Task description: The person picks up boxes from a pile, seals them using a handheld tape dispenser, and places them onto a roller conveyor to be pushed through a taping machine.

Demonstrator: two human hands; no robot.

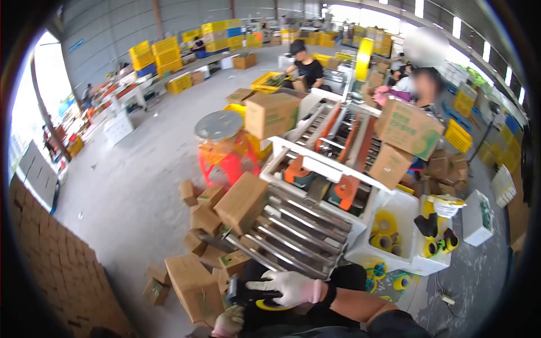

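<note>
My right hand (293, 287), in a white glove, is closed on a black tape dispenser (256, 294) with a yellow roll (271, 305) beneath the fingers. Lower down, by the bottom edge of the view, is my left hand (228, 321), also gloved. Its fingers are curled, and what they hold, if anything, is hidden. A brown carton (194, 287) stands just left of both hands. Beyond the dispenser lies the metal roller conveyor (298, 234), with another brown carton (242, 203) tilted at its left side.
Small cartons (205, 219) are heaped left of the rollers. A red stool (220, 160) stands behind them. To the right, a white foam box (389, 253) holds tape rolls. Stacked cartons (56, 259) line the left. Two co-workers (307, 70) are beyond the taping machine (321, 180).
</note>
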